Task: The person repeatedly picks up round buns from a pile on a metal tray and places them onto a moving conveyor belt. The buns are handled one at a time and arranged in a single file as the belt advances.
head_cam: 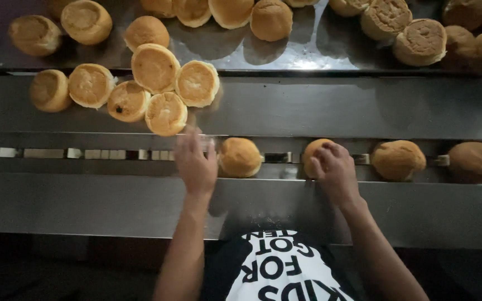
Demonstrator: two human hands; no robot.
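My right hand [335, 170] is closed over a golden bun [312, 155] sitting in the narrow conveyor channel [85, 154]. My left hand [196, 161] reaches up with fingers apart, empty, just below a cluster of upside-down buns [165, 113] on the steel shelf [319, 108]. Another bun [240, 157] lies in the channel between my two hands. Two more buns [398, 160] [472, 161] sit further right in the same channel.
A shiny metal tray surface [308, 44] at the top carries several loose buns [271, 19]. More buns pile at the top right [419, 42]. The steel front ledge [85, 203] runs below the channel, with my printed shirt [283, 273] under it.
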